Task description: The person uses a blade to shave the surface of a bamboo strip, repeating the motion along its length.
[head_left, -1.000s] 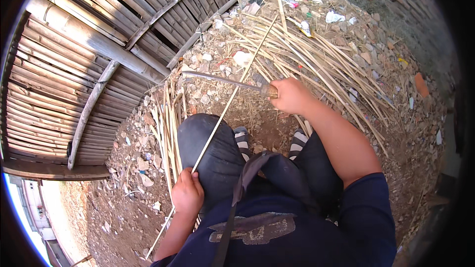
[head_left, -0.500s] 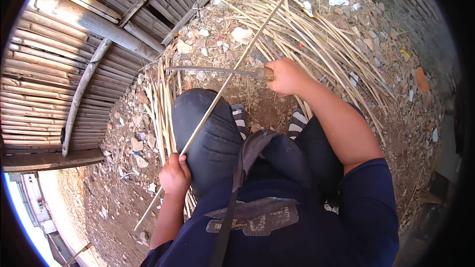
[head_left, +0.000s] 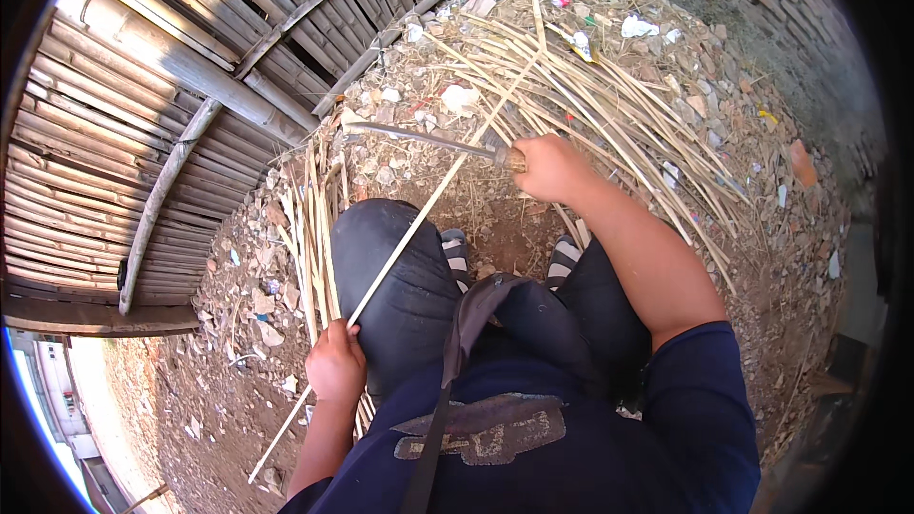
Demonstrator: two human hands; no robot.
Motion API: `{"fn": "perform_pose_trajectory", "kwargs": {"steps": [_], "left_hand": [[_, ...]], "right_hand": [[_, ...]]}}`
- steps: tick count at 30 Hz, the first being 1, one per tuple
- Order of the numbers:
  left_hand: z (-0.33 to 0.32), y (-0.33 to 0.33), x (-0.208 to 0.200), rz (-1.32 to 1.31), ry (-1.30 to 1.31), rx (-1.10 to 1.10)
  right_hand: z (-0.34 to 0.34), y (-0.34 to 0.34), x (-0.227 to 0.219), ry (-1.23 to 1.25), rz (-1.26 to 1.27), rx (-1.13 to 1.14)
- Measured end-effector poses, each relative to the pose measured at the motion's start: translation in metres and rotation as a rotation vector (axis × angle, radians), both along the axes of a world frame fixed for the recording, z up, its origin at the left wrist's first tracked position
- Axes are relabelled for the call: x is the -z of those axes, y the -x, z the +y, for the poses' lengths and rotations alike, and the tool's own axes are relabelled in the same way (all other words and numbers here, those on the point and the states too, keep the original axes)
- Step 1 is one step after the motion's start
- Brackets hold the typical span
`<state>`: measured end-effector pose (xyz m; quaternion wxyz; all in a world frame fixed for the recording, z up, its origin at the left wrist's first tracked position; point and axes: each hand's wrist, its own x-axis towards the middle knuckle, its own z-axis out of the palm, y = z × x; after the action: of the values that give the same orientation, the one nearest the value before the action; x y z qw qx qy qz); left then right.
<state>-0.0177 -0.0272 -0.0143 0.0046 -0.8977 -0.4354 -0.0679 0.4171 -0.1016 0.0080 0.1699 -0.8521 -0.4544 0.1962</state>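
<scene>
My left hand (head_left: 336,362) is closed around a long thin bamboo strip (head_left: 416,226), which slants across my left knee, one end low at the left and the other up toward the far pile. My right hand (head_left: 550,168) grips the wooden handle of a long-bladed knife (head_left: 424,137). Its narrow blade points left and crosses the strip just beyond my knees; whether it cuts into the strip I cannot tell.
A pile of bamboo strips (head_left: 619,114) lies ahead to the right. More strips (head_left: 309,228) lie beside my left knee. A bamboo-slat wall (head_left: 95,171) rises at the left, a brick wall (head_left: 762,0) at the far right. Stones and litter cover the ground.
The knife blade has tilted, its tip now higher and farther right. The strip has shifted slightly toward me and down to the left.
</scene>
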Motion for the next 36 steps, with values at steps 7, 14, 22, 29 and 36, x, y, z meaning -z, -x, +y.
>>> {"fn": "perform_pose_trajectory", "kwargs": {"steps": [7,14,22,29,36], "left_hand": [[0.004,-0.005,0.002,-0.031,-0.039,0.041],[0.012,0.002,0.014,0.0,-0.025,0.025],[-0.003,0.014,0.011,0.007,0.011,-0.015],[0.009,0.008,0.004,0.024,-0.077,0.044],[0.01,0.009,0.025,-0.056,0.007,0.028]], "right_hand": [[-0.004,-0.018,0.027,-0.056,0.049,0.006],[-0.003,-0.018,0.022,-0.055,0.014,-0.016],[-0.007,0.013,0.01,-0.057,-0.149,-0.214],[-0.017,-0.046,0.039,-0.13,-0.1,0.068],[-0.025,-0.025,0.021,-0.048,-0.15,-0.092]]}}
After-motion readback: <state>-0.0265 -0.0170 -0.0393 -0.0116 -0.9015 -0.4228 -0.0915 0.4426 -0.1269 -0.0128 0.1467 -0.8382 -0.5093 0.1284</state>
